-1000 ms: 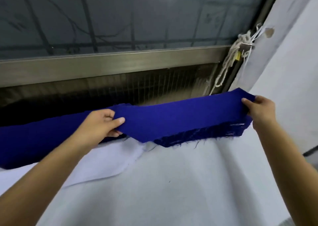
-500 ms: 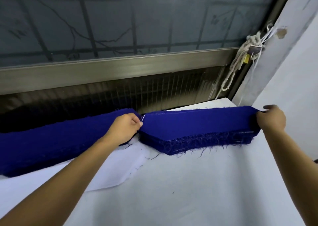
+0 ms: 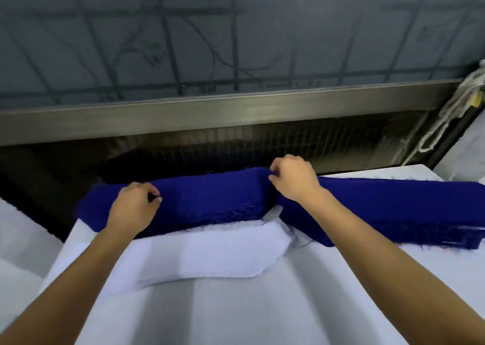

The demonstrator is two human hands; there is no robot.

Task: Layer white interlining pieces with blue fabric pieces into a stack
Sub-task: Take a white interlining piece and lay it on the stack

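Note:
Two thick stacks of blue fabric pieces lie along the table's far edge: the left blue stack (image 3: 210,200) and the right blue stack (image 3: 393,213). My left hand (image 3: 133,208) rests on the left stack's top near its left end with fingers curled, thumb and forefinger pinching the top blue piece. My right hand (image 3: 294,179) pinches the top piece at that stack's right end, in the gap between both stacks. A stack of white interlining pieces (image 3: 199,255) lies just in front of the left blue stack.
A white cloth-covered table (image 3: 262,313) carries everything. Behind it runs a metal window rail (image 3: 236,108) with mesh and dark glass. A knotted white cord (image 3: 446,113) hangs at the right by a white wall.
The blue piece I held up was laid on the right stack. The view swung left, and both hands moved from the right stack to the left one.

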